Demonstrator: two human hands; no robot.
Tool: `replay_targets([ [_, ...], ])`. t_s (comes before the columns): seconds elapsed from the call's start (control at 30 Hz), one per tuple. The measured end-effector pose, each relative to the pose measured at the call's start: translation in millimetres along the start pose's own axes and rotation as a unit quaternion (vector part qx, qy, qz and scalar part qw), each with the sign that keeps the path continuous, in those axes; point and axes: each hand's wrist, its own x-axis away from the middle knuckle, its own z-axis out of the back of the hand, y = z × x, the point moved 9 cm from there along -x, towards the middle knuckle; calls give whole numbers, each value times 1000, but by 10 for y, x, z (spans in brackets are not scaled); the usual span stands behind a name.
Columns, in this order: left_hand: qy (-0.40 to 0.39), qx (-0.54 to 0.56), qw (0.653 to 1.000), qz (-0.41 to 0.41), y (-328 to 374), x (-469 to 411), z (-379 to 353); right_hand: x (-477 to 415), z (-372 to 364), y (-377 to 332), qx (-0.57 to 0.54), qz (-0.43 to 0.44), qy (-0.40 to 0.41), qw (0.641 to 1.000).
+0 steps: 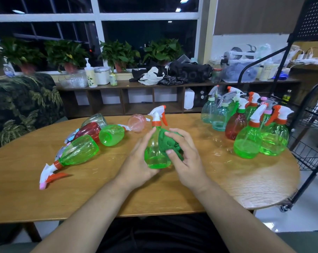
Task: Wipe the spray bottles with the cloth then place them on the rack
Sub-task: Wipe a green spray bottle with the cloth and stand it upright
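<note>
An upright green spray bottle [154, 152] with a white and orange trigger head is held above the middle of the wooden table [245, 179]. My left hand [138, 161] grips its left side and base. My right hand [185, 157] holds a green cloth [168, 143] against the bottle's right side. Several spray bottles [92, 137] in green, red, pink and clear lie on their sides at the left. Several more spray bottles [249, 125] stand upright at the right. The black wire rack [311, 143] stands beside the table's right end.
A leaf-patterned sofa [21, 106] is at the left. Behind the table runs a low wooden shelf unit [136, 99] with potted plants, containers and dark clothes on top. The table's near edge is close to my lap.
</note>
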Motion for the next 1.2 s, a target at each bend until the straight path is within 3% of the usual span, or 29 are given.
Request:
replay_targets([
  [0.17,-29,-35,998,-40,130,1,-48,-6,39,210,-94,-75,26,992],
  [0.27,-46,-20,998,-44,175,19,-108,12,37,346,-210,-138,44,967],
  [0.4,-69,9,997,-28,205,54,-160,18,29,419,-257,-175,54,949],
  [0.7,-81,5,997,-20,144,48,-195,3,18,346,-195,-167,41,966],
  [0.87,-32,24,999,1,80,29,-136,23,-30,315,-123,-131,27,983],
  [1.03,64,64,995,47,-62,20,49,35,-154,157,-22,-61,-40,997],
  [1.2,131,86,984,85,-212,14,195,84,-279,56,-15,-41,-94,995],
])
